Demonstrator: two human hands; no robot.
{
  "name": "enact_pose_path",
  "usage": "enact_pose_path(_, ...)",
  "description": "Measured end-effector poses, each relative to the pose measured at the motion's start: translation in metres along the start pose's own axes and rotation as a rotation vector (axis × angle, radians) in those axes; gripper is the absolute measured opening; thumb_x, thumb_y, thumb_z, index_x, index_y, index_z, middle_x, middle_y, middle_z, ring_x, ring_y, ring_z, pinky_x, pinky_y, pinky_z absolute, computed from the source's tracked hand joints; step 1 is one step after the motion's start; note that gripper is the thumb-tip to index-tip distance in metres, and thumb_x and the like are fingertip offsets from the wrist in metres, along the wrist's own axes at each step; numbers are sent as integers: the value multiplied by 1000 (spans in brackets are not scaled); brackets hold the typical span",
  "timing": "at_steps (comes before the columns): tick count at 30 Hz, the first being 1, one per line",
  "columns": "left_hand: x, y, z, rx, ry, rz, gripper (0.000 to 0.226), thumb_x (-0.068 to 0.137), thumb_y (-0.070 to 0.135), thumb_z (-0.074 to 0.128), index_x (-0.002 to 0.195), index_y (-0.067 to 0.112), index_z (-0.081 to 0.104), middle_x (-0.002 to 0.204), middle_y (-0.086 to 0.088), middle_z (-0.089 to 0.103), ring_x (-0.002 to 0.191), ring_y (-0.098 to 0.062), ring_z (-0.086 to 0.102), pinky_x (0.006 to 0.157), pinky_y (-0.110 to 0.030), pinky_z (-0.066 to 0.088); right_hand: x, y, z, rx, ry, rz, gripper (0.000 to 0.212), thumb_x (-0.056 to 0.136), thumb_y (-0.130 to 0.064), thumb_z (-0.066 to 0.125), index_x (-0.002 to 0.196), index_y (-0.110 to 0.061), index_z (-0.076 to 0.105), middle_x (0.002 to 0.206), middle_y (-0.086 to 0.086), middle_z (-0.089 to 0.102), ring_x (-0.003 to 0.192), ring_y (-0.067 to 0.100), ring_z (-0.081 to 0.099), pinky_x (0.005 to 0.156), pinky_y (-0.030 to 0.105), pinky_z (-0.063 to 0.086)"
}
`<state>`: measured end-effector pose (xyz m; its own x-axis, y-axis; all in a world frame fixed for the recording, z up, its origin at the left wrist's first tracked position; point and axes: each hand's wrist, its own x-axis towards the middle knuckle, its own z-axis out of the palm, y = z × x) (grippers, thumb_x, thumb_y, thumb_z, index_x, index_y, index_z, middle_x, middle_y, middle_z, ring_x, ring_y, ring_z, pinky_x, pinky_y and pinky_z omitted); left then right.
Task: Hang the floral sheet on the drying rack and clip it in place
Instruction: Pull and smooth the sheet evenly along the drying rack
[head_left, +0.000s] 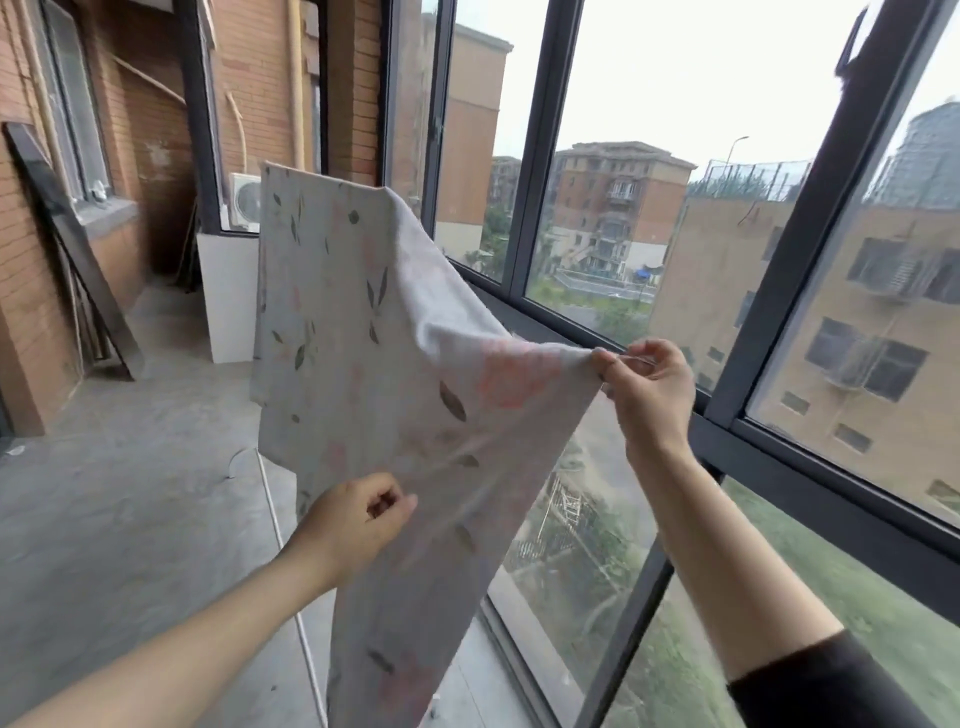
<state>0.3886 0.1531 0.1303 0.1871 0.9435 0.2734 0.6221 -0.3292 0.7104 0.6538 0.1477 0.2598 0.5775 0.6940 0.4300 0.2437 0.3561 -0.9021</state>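
Sheet position: the floral sheet (363, 322) hangs draped over a support I cannot see, beside the window frame (530, 156), with its lower end trailing towards the floor (130, 467). I read the right hand (649, 384) as pinching the sheet's raised edge. The left hand (358, 514) sits lower against the fabric, fingers curled; I cannot tell whether it holds cloth.

One camera, worn on head. Wide lens, straight lines bend at edges. Faces forward and down, balcony floor (130, 493) on left, window (535, 156) on right. Sits high, above arms. Very near: left hand (358, 519) and right hand (649, 389) reach in from bottom edge. Close in front, in middle: floral sheet (363, 338).
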Motion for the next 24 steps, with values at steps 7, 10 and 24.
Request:
enact_pose_path(7, 38, 47, -23, -22, 89, 123, 30, 94, 34, 54, 65, 24, 54, 57, 8, 64, 50, -8, 57, 59, -32, 47, 68, -111, -34, -242, 145, -395, 17, 83, -13, 73, 88, -20, 58, 75, -13, 60, 69, 1, 58, 70, 21, 52)
enact_pose_path(10, 50, 62, -31, -9, 113, 141, 30, 94, 34, 52, 68, 19, 54, 60, 0, 64, 58, -18, 61, 62, -36, 50, 69, -119, -33, -383, 197, -469, 9, 85, -11, 68, 90, -18, 66, 82, -13, 67, 70, -8, 58, 67, 12, 48)
enact_pose_path(24, 62, 90, -50, 18, 156, 187, 30, 96, 28, 51, 67, 20, 54, 54, 6, 57, 55, -17, 57, 56, -30, 44, 37, -103, -37, -317, 231, -440, 9, 87, -16, 68, 88, -23, 63, 76, -9, 67, 63, -1, 60, 58, 22, 47)
